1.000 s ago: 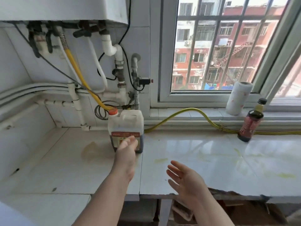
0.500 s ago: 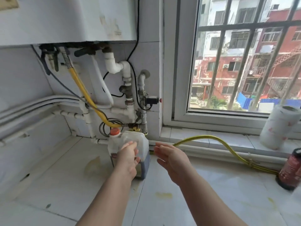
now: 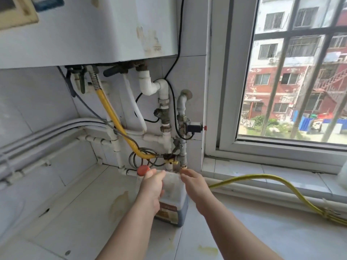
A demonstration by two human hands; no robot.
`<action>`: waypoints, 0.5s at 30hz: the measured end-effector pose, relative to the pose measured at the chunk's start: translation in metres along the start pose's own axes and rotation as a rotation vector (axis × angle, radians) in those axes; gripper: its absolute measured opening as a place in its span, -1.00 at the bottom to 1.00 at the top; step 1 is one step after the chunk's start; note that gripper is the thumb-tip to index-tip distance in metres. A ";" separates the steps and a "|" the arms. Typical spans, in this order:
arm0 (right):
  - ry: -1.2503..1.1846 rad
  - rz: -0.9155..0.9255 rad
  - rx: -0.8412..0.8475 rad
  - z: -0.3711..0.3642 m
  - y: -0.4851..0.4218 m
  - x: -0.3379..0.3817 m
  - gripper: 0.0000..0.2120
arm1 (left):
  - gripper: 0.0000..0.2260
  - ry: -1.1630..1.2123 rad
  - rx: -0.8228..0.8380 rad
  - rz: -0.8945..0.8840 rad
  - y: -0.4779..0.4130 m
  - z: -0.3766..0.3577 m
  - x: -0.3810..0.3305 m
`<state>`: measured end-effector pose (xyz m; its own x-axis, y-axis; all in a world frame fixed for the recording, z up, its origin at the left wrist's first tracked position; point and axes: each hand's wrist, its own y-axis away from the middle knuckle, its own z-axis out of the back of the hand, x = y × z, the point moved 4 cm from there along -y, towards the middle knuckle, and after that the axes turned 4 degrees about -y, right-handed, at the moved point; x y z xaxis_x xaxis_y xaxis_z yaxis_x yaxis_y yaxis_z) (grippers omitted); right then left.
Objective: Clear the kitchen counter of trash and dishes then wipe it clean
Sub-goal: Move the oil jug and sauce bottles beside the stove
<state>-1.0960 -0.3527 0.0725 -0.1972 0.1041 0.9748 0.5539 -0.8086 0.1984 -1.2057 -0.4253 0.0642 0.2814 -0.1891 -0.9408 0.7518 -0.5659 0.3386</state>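
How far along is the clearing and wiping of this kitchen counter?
Partway, it seems. Done: the jug is the only loose item showing on the counter. In hand: the left hand grips the jug's top and the right hand touches its other side, likely to carry it off. Left: wiping, since yellowish stains mark the tiles.

left grip: bare | right grip: bare | forearms: bare to frame edge
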 end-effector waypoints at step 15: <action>-0.228 -0.128 0.017 0.028 0.026 -0.020 -0.75 | -0.74 -0.203 0.352 -0.103 0.036 -0.033 -0.005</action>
<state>-1.0547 -0.3595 0.0610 -0.0800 0.3347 0.9389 0.5497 -0.7710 0.3217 -1.1606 -0.4183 0.0811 0.0655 -0.2512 -0.9657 0.5103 -0.8232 0.2487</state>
